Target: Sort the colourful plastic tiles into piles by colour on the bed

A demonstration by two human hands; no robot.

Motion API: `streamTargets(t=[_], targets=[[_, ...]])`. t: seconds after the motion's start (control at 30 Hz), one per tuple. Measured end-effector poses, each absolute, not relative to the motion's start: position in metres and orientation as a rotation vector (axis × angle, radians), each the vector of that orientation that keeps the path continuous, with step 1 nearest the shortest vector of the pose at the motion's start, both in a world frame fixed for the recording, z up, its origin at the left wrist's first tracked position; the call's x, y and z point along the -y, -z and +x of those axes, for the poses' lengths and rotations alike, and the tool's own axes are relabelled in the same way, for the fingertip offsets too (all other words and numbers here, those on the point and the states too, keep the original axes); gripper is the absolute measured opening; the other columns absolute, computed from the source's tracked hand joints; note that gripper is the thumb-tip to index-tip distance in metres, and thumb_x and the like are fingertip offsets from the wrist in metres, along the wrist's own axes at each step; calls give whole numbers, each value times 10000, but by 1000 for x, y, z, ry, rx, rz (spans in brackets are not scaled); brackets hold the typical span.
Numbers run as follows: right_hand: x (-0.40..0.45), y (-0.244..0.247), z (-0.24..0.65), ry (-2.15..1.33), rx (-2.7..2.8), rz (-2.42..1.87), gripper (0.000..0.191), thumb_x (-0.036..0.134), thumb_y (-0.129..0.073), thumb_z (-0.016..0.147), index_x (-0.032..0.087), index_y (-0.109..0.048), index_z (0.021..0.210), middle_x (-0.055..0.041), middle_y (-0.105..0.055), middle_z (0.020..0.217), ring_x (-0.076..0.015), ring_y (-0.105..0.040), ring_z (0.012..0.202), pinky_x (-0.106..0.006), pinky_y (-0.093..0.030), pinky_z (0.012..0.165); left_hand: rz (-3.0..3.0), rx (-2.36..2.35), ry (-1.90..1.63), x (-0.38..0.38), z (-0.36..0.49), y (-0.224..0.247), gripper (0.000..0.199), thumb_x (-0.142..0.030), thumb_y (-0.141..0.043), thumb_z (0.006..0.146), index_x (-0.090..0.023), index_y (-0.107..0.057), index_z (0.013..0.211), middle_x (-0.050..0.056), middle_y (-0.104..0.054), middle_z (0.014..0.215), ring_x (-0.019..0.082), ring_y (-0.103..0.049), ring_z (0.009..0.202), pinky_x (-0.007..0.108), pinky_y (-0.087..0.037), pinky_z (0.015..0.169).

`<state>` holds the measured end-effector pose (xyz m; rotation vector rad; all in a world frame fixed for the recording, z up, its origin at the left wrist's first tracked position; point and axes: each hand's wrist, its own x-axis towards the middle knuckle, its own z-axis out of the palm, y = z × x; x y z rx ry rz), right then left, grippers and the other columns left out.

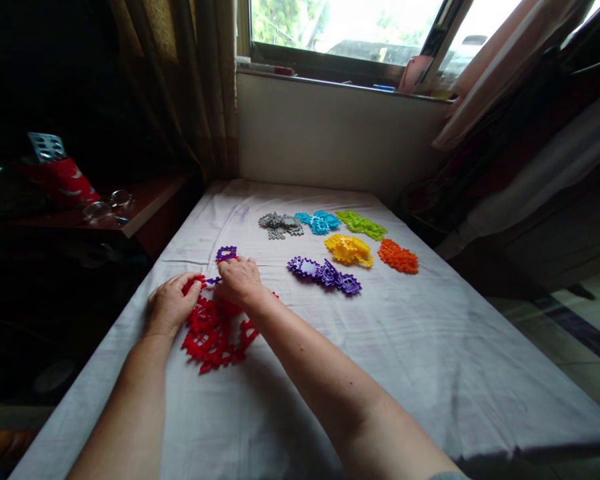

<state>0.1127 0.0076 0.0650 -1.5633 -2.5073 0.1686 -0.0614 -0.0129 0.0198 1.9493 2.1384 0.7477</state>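
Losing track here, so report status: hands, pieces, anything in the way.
Left hand at left edge of red pieces. Right hand over their far end, grip hidden. Purple piece just beyond; nothing visibly blocking.

We see plastic in the red pieces (207,337), their toothed faces fairly smooth with a soft sheen. The purple pieces (330,275), yellow pieces (349,249) and orange pieces (399,257) look like the same plastic, as do the grey, blue and green ones. Beneath them we have a cloth sheet (380,360), matt and lightly creased. The curtain (185,87) is folded cloth, the wall (330,130) smooth and matt. The desk (153,200) looks like wood with a dull gloss; the spectacles (100,212) have clear, shiny lenses.
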Motion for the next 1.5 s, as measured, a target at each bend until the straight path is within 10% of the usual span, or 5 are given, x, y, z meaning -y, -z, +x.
streamTargets(t=[0.33, 0.67, 1.5], targets=[[-11, -60, 177, -348, 2047, -1645, 317, 361, -540, 959, 270, -633, 1248, -35, -706, 1185, -171, -662, 1021, -273, -483, 888, 1981, -2008, -809, 12, -51, -15, 483, -482, -474, 803, -190, -731, 1090, 99, -741, 1149, 269, -688, 1061, 381, -525, 979], [10, -73, 290, 22, 1945, -2146, 331, 378, -582, 928, 207, -727, 1171, -127, -732, 1137, -299, -633, 1108, -404, -472, 900, 2214, -1703, -952, 9, -23, -4, 466, -528, -496, 857, -206, -717, 1112, 100, -676, 1308, 251, -617, 1218, 409, -448, 1108], [-81, -61, 135, -308, 2343, -1702, 439, 473, -559, 937, 306, -617, 1339, -55, -668, 1307, -252, -589, 1203, -382, -451, 991, 2015, -1947, -1146, 5, -46, -6, 414, -464, -435, 872, -206, -725, 1014, 84, -757, 1110, 241, -695, 1060, 356, -529, 985]])
